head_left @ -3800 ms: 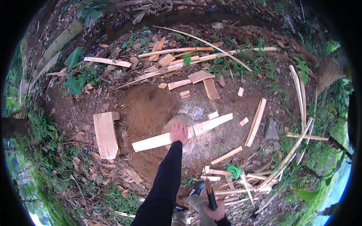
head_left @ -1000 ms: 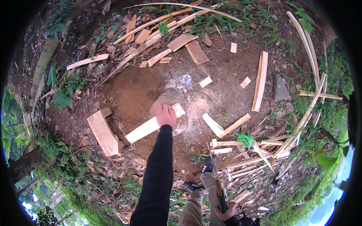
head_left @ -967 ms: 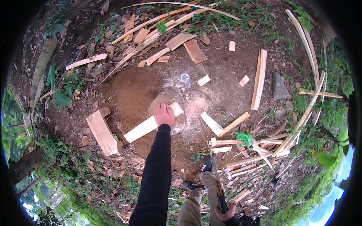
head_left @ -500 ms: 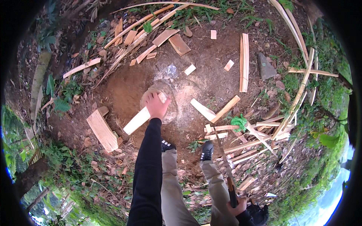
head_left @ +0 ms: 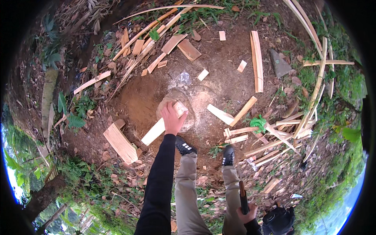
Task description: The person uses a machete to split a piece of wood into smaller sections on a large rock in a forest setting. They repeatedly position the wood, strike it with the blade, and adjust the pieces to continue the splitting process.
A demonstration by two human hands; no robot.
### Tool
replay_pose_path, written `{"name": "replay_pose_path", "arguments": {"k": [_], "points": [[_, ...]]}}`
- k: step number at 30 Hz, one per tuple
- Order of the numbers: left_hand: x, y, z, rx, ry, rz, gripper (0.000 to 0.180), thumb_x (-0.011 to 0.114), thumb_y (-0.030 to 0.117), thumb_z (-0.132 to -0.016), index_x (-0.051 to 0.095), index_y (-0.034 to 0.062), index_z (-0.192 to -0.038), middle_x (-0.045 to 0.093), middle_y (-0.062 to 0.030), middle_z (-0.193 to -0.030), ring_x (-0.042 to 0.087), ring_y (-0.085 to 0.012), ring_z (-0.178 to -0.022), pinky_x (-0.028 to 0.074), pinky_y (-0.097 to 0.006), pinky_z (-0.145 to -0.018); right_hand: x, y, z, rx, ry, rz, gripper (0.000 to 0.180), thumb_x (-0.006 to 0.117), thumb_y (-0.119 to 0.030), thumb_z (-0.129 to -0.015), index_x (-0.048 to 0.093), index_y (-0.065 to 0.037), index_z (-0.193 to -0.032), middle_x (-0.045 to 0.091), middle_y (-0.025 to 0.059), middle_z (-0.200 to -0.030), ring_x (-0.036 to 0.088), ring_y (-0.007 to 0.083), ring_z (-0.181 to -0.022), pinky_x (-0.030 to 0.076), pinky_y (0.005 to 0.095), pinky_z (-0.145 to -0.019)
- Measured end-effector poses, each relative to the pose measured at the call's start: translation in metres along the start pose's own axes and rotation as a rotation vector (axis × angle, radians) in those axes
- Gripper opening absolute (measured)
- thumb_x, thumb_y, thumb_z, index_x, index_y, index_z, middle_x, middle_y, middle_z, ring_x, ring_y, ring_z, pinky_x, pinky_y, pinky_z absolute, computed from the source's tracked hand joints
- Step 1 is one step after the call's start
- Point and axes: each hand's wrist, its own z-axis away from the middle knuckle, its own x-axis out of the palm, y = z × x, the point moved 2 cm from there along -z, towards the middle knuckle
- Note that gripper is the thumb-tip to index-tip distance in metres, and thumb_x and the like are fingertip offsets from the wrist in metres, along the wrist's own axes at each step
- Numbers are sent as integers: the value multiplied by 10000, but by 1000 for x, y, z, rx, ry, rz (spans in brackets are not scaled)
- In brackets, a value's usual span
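Note:
My left hand [head_left: 174, 119] is closed over the upper end of a short pale wooden board [head_left: 154, 132], which lies slantwise on a round chopping block [head_left: 161, 109]. The board's lower end juts out beyond the block toward the near left. My right hand [head_left: 247, 214], low in the picture beside my right leg, grips the dark handle of a machete [head_left: 243, 196]. Its blade points away from me and shows nearly edge-on, so little of it can be made out. The machete is well apart from the board.
Pale chips and dust [head_left: 201, 100] cover the ground right of the block. Long wood strips [head_left: 270, 147] are heaped at right near a green bag [head_left: 258, 123]. A wider board [head_left: 120, 143] lies at left, a flat stone [head_left: 279, 63] far right, a black bag [head_left: 279, 220] near right.
The machete has swung from a forward-leaning position with its blade in full sight to nearly edge-on. My left hand stays on the board; the whole view has shifted slightly.

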Motion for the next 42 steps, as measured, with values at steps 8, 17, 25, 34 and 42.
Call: {"name": "replay_pose_path", "arguments": {"k": [8,17,25,34,42], "points": [[103,95,33,429,-468,54,359,658,176,-801,598,50,-1132,552,-130,-1196,494,-324,-1171,366,-534,-1026,16,28,26,165,-10,-19,220,756,-206,-672,594,-74,-604,553,67,-495,565,224,-427,451,324,-474],[233,92,26,742,-643,-542,198,533,167,-888,627,83,-1040,593,-113,-1059,557,-275,-1111,448,-484,-868,36,104,67,127,380,54,348,772,-196,-649,469,-84,-520,452,71,-462,471,278,-403,344,390,-427],[66,90,87,-591,-1488,822,481,395,360,-1046,431,-20,-1338,637,-155,-1128,690,-232,-937,619,-381,-714,-3,53,67,181,354,-70,291,746,-191,-663,534,-17,-567,506,113,-486,532,227,-445,406,377,-464],[-324,208,132,-1098,-1025,2008,453,470,303,-1034,388,64,-1409,609,-97,-1086,511,-108,-704,461,-244,-579,-104,-26,65,-176,103,-168,273,731,-208,-684,551,-13,-618,489,107,-491,503,215,-437,402,380,-462],[-413,243,180,-699,-787,1817,390,595,193,-971,456,36,-1300,524,-18,-855,403,-47,-556,317,-204,-474,-153,-132,45,-522,115,-230,249,721,-134,-707,520,-34,-599,496,43,-503,466,140,-441,393,323,-466]]}}
